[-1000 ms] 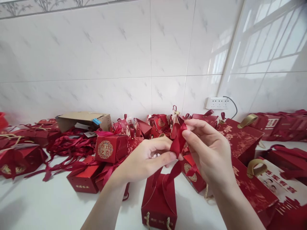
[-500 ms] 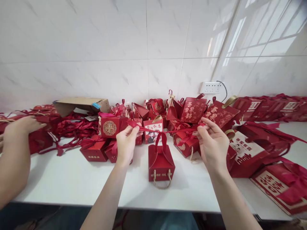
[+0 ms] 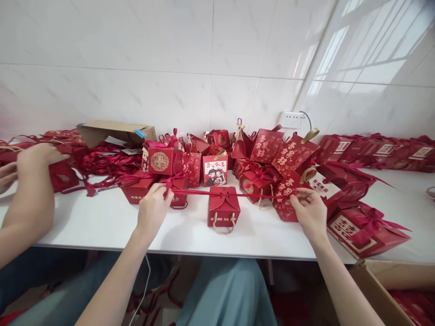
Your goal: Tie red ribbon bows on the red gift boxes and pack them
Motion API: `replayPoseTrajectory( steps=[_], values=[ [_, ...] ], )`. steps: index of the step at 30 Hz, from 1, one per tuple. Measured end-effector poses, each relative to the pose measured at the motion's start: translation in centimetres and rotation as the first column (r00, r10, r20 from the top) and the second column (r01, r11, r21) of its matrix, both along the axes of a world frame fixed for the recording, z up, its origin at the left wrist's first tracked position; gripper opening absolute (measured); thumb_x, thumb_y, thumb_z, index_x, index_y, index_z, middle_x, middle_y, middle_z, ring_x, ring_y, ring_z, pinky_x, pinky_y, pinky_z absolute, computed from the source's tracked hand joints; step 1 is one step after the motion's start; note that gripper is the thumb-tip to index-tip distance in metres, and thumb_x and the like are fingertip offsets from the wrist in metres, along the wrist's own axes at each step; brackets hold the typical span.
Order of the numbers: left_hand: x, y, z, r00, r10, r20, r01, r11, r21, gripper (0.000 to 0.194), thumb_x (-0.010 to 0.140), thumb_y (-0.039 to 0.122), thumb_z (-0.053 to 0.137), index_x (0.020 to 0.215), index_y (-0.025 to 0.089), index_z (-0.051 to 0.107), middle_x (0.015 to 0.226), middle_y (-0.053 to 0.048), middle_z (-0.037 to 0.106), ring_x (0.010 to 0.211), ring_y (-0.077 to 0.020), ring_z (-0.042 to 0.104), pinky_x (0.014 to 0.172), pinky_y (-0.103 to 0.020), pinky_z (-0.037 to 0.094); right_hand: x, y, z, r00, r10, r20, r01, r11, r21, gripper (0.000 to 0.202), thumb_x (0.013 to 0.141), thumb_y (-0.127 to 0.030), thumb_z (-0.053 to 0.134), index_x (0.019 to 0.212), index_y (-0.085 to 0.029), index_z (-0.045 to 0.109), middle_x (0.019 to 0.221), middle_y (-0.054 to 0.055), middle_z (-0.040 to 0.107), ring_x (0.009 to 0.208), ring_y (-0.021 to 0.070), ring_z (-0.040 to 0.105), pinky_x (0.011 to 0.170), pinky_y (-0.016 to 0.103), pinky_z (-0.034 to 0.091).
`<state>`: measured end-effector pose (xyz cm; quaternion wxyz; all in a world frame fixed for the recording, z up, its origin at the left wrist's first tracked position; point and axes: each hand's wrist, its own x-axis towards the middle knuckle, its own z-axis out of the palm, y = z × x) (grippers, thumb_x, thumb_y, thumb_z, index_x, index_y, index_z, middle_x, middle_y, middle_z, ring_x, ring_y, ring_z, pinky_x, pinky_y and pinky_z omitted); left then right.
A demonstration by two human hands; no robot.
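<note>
A small red gift box (image 3: 223, 212) with a rope handle stands upright on the white table before me. Red ribbon (image 3: 193, 192) runs through its top and stretches nearly level to both sides. My left hand (image 3: 152, 209) pinches one end of the ribbon, left of the box. On the other side, my right hand (image 3: 308, 210) pinches the opposite end, close in front of a red box printed with gold characters (image 3: 285, 194). The ribbon lies taut across the box top.
Many red gift boxes crowd the table (image 3: 190, 233) behind. A co-worker's hands (image 3: 37, 158) are at red boxes on the left. An open cardboard box (image 3: 115, 127) stands by loose ribbons (image 3: 105, 165). Another carton (image 3: 377, 285) sits below the table's edge, lower right.
My hands have moved apart and down, drawing the ribbon out. The raised loop above the box has gone flat against its top. The view has tilted downward.
</note>
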<state>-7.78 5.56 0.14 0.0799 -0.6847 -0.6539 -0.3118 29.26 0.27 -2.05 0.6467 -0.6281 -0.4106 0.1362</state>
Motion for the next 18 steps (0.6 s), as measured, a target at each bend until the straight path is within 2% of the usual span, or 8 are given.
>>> replayPoseTrajectory(
  steps=[3, 5, 6, 8, 10, 13, 16, 18],
  values=[
    [0.3, -1.1, -0.2, 0.993, 0.018, -0.117, -0.017, 1.0, 0.01, 0.027, 0.083, 0.023, 0.045, 0.096, 0.012, 0.065, 0.107, -0.015, 0.061, 0.08, -0.0262, 0.064, 0.064, -0.034, 0.047, -0.1, -1.1, -0.5, 0.942, 0.049, 0.333, 0.032, 0.971, -0.236, 0.025, 0.065, -0.027, 0.061, 0.088, -0.02, 0.055, 0.076, 0.004, 0.055, 0.061, 0.0193, 0.056, 0.066, 0.039, 0.048],
    [1.5, -2.0, 0.2, 0.996, -0.035, -0.086, 0.048, 0.987, 0.155, 0.031, 0.081, 0.023, 0.049, 0.106, 0.011, 0.062, 0.114, -0.018, 0.057, 0.099, -0.0318, 0.058, 0.081, -0.041, 0.046, -1.1, -1.2, -0.2, 0.862, 0.083, 0.5, 0.066, 0.96, -0.273, 0.028, 0.067, -0.031, 0.061, 0.092, -0.019, 0.058, 0.087, 0.009, 0.055, 0.065, 0.0217, 0.055, 0.068, 0.041, 0.046],
    [2.3, -2.2, 0.4, 0.992, -0.117, -0.045, 0.124, 0.97, 0.208, 0.031, 0.081, 0.024, 0.05, 0.107, 0.011, 0.061, 0.117, -0.018, 0.055, 0.108, -0.0327, 0.053, 0.09, -0.044, 0.042, -1.9, -1.0, 0.2, 0.849, 0.103, 0.519, 0.04, 0.965, -0.258, 0.029, 0.069, -0.035, 0.061, 0.093, -0.019, 0.059, 0.092, 0.011, 0.055, 0.071, 0.0234, 0.056, 0.071, 0.041, 0.045],
    [4.1, -2.2, 0.7, 0.921, -0.367, 0.13, 0.349, 0.926, 0.146, 0.028, 0.081, 0.028, 0.05, 0.104, 0.014, 0.061, 0.116, -0.015, 0.057, 0.115, -0.0295, 0.048, 0.101, -0.043, 0.034, -3.9, 0.0, 1.0, 0.871, 0.211, 0.444, -0.113, 0.965, -0.237, 0.03, 0.074, -0.044, 0.058, 0.089, -0.018, 0.061, 0.096, 0.013, 0.055, 0.082, 0.0261, 0.056, 0.079, 0.042, 0.043],
    [5.6, -1.4, 0.7, 0.755, -0.469, 0.459, 0.551, 0.832, -0.056, 0.026, 0.083, 0.033, 0.049, 0.1, 0.017, 0.06, 0.113, -0.01, 0.059, 0.111, -0.0248, 0.051, 0.101, -0.038, 0.034, -6.0, 1.4, 1.6, 0.851, 0.424, 0.309, -0.342, 0.895, -0.286, 0.029, 0.078, -0.046, 0.054, 0.082, -0.018, 0.061, 0.093, 0.011, 0.06, 0.089, 0.0254, 0.056, 0.084, 0.039, 0.041],
    [6.5, 0.5, 0.0, 0.603, -0.294, 0.742, 0.657, 0.71, -0.253, 0.031, 0.08, 0.046, 0.051, 0.086, 0.017, 0.06, 0.093, -0.007, 0.065, 0.093, -0.0229, 0.057, 0.088, -0.035, 0.041, -8.3, 3.4, 1.4, 0.804, 0.566, 0.185, -0.488, 0.804, -0.34, 0.033, 0.079, -0.049, 0.051, 0.074, -0.018, 0.059, 0.079, 0.006, 0.063, 0.077, 0.0212, 0.059, 0.075, 0.035, 0.045],
    [6.2, 2.0, -1.1, 0.535, -0.23, 0.813, 0.73, 0.61, -0.308, 0.038, 0.072, 0.054, 0.059, 0.071, 0.016, 0.057, 0.069, -0.003, 0.062, 0.071, -0.0194, 0.058, 0.071, -0.031, 0.044, -9.1, 4.3, 0.8, 0.771, 0.634, 0.054, -0.58, 0.735, -0.351, 0.038, 0.075, -0.055, 0.056, 0.069, -0.018, 0.054, 0.067, 0.002, 0.061, 0.066, 0.0179, 0.059, 0.065, 0.032, 0.047],
    [5.9, 2.5, -1.7, 0.453, -0.187, 0.872, 0.799, 0.518, -0.304, 0.041, 0.067, 0.056, 0.064, 0.068, 0.015, 0.056, 0.064, -0.002, 0.06, 0.064, -0.0167, 0.057, 0.064, -0.029, 0.044, -9.2, 4.3, 0.6, 0.753, 0.658, -0.024, -0.625, 0.702, -0.341, 0.041, 0.071, -0.059, 0.059, 0.067, -0.018, 0.051, 0.063, 0.001, 0.059, 0.061, 0.0162, 0.058, 0.062, 0.03, 0.047]
  ],
)
